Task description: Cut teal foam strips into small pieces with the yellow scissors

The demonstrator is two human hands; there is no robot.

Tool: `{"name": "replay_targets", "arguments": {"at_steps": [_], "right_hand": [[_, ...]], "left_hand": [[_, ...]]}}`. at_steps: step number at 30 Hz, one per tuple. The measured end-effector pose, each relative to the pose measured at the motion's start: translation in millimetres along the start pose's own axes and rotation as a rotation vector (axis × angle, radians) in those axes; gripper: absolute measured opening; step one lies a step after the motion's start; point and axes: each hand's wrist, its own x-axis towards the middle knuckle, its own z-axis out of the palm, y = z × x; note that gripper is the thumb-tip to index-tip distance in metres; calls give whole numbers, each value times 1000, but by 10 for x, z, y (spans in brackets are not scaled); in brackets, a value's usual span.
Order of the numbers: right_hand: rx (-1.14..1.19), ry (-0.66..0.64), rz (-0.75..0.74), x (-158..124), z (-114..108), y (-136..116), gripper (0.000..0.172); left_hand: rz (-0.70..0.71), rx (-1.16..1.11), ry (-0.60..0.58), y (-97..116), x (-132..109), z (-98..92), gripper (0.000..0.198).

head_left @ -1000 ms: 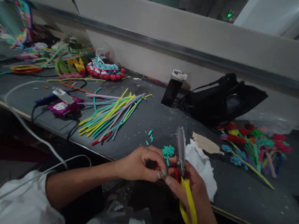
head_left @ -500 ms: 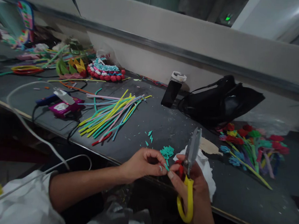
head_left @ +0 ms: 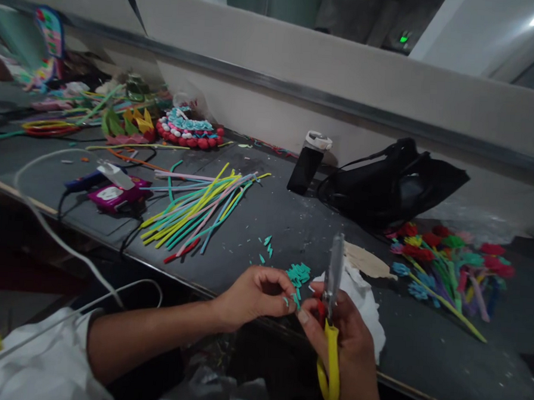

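Note:
My left hand is closed, its thumb and forefinger pinching a small teal piece of pipe cleaner. The fingertips of my right hand meet the same piece. In that right hand rests a pair of scissors with yellow and red handles, blades pointing up and away from me. Just beyond the fingertips lies a pile of short teal cut pieces, with a few loose bits to its left. Crumpled white tissue lies behind my right hand, partly hidden by it.
Long pipe cleaners in several colours lie left of centre. Beyond them are a purple box with a cable and a beaded craft piece. A bottle, a black bag and pipe-cleaner flowers stand or lie rightward.
The scissors have turned in my right hand, so the blades now appear narrower and sit slightly further left. Both hands stay close together at the teal piece.

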Motion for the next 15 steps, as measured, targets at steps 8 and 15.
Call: {"name": "replay_targets", "arguments": {"at_steps": [8, 15], "right_hand": [[-622, -46, -551, 77, -183, 249, 35], [-799, -69, -712, 99, -246, 428, 35]], "left_hand": [[169, 191, 18, 356, 32, -210, 14], [174, 290, -17, 378, 36, -253, 8]]}}
